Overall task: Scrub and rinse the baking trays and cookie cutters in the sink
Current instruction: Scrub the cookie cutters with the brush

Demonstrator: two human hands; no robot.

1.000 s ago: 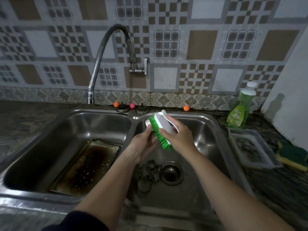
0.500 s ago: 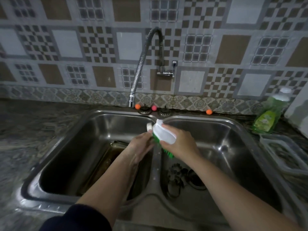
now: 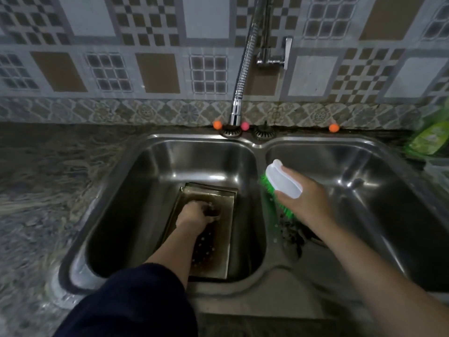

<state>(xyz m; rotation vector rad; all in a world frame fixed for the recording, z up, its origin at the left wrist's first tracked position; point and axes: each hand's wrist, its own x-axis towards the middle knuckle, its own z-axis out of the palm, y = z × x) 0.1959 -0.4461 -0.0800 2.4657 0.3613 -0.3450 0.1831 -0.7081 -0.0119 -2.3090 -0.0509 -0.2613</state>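
Left hand (image 3: 194,215) now off the brush (image 3: 281,182), fingers curled down on the baking tray (image 3: 218,259); right hand (image 3: 303,200) still gripping brush.

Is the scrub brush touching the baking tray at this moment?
No, the right hand holds the scrub brush above the sink divider, apart from the baking tray in the left basin.

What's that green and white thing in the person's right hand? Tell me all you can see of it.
It is a scrubbing brush with a smooth white plastic back, rounded at its far end, and bright green bristles along the underside. The right hand grips it from above, thumb on the near side and fingers wrapped over the back. It is held tilted, bristles facing down and left, in the air over the divider between the two basins of the steel sink. It touches nothing but the hand.
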